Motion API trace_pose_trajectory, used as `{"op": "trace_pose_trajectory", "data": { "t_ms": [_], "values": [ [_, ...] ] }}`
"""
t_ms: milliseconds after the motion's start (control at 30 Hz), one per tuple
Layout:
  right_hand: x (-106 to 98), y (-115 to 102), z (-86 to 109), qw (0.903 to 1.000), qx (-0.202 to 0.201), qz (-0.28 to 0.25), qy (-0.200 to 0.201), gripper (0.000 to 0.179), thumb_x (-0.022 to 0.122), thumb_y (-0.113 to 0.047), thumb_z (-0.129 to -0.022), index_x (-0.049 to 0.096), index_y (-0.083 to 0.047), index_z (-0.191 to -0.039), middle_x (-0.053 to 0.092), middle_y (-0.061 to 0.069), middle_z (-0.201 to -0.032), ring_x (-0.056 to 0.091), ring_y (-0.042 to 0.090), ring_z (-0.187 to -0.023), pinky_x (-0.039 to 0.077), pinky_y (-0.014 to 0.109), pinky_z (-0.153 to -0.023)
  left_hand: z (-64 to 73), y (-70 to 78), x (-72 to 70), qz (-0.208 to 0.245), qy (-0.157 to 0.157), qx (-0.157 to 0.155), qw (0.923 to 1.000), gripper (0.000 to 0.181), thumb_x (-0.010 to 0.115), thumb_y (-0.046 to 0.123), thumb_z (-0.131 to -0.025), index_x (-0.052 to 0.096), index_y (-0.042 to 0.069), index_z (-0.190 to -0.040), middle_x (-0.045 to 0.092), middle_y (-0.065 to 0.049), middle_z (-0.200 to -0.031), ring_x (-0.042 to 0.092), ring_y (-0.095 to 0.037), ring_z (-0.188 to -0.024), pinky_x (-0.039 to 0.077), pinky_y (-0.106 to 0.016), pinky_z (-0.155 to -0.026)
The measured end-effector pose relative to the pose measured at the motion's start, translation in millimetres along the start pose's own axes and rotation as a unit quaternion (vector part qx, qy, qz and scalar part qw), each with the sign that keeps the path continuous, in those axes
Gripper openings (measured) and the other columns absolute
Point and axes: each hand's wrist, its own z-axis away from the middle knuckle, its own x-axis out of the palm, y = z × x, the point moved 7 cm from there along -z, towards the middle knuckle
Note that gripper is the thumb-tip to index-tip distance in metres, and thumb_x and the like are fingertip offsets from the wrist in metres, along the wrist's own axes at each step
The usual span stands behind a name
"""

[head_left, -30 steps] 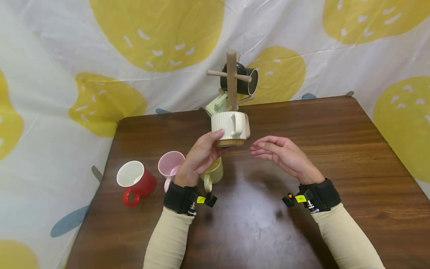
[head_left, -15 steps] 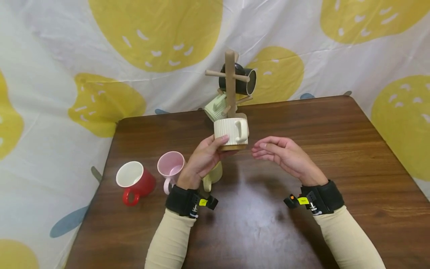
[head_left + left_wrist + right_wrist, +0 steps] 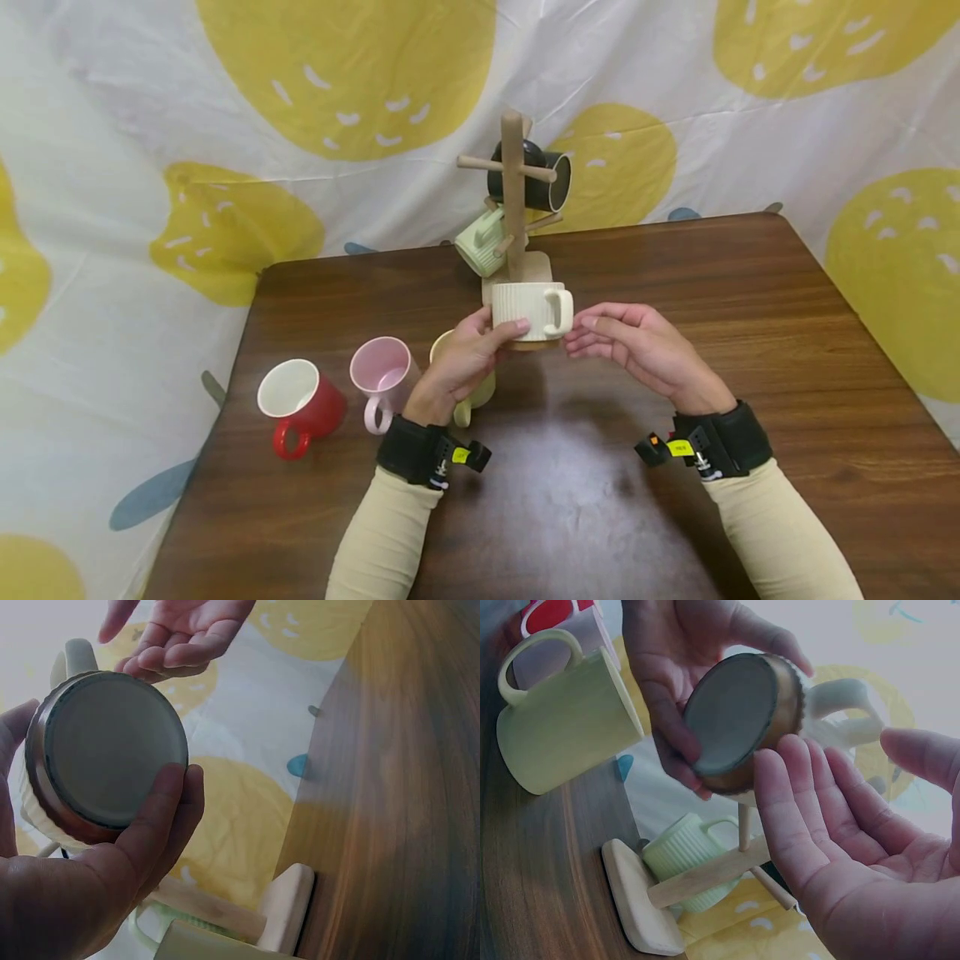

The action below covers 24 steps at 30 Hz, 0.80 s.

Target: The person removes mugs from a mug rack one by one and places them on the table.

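Note:
A ribbed white mug (image 3: 523, 308) with a brown band at its bottom is held above the table, its handle pointing right. My left hand (image 3: 463, 360) grips it from the left, thumb on the front and fingers underneath. The left wrist view shows those fingers curled against the round base (image 3: 116, 750). Close to the handle is my right hand (image 3: 647, 350), fingers together and slightly bent, thumb apart from them in the right wrist view. It holds nothing, and whether its fingertips touch the handle I cannot tell.
Behind the white mug stands a wooden mug rack (image 3: 513, 196), bearing a black mug (image 3: 542, 190) and a light green ribbed mug (image 3: 477, 248). A red mug (image 3: 324, 408), a pink mug (image 3: 384, 367) and a partly hidden yellow mug (image 3: 570, 724) stand on the brown table (image 3: 750, 333).
The left hand has brought the white mug toward me and to the right, up to the right hand's fingertips. More of the rack's base shows. The right hand has hardly moved.

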Motion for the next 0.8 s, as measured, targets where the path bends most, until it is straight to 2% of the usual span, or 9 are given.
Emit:
{"op": "trace_pose_trajectory", "data": {
  "t_ms": [133, 367, 667, 800],
  "values": [
    [1, -3, 0.6, 0.9999, -0.006, -0.010, 0.005, 0.019, 0.048, -0.007, -0.098, 0.062, 0.004, -0.105, 0.069, 0.015, -0.097, 0.065, 0.029, -0.092, 0.057, 0.036, -0.086, -0.2, -4.5, 2.0, -0.005, 0.001, -0.009, 0.9999, 0.055, 0.058, 0.006, -0.089, 0.035, -0.005, -0.138, 0.052, -0.018, -0.125, 0.058, -0.016, -0.101, 0.050, -0.023, -0.086],
    [2, -3, 1.3, 0.9997, -0.006, -0.023, 0.000, 0.022, 0.047, -0.006, -0.098, 0.066, 0.003, -0.105, 0.072, 0.013, -0.100, 0.067, 0.027, -0.093, 0.058, 0.039, -0.084, -0.4, -10.2, 6.0, -0.031, 0.005, -0.014, 0.9994, 0.052, 0.061, 0.004, -0.088, 0.040, -0.004, -0.135, 0.055, -0.018, -0.120, 0.059, -0.016, -0.097, 0.050, -0.024, -0.083],
    [-1, 0, 2.1, 0.9990, 0.011, -0.025, 0.033, 0.022, 0.052, -0.010, -0.096, 0.068, 0.003, -0.104, 0.074, 0.012, -0.095, 0.068, 0.025, -0.091, 0.058, 0.037, -0.082, 0.9, -18.1, 8.1, -0.014, -0.002, -0.018, 0.9997, 0.056, 0.060, 0.001, -0.088, 0.036, -0.003, -0.137, 0.051, -0.021, -0.128, 0.056, -0.019, -0.105, 0.049, -0.025, -0.087],
    [0, -1, 3.3, 0.9988, 0.016, -0.034, 0.033, 0.021, 0.052, -0.009, -0.096, 0.069, 0.001, -0.103, 0.075, 0.011, -0.094, 0.068, 0.023, -0.090, 0.058, 0.036, -0.081, 1.5, -18.2, 9.4, -0.017, -0.008, -0.015, 0.9997, 0.056, 0.061, 0.000, -0.087, 0.035, -0.003, -0.137, 0.050, -0.023, -0.131, 0.055, -0.021, -0.107, 0.048, -0.028, -0.091]
  ]
}}
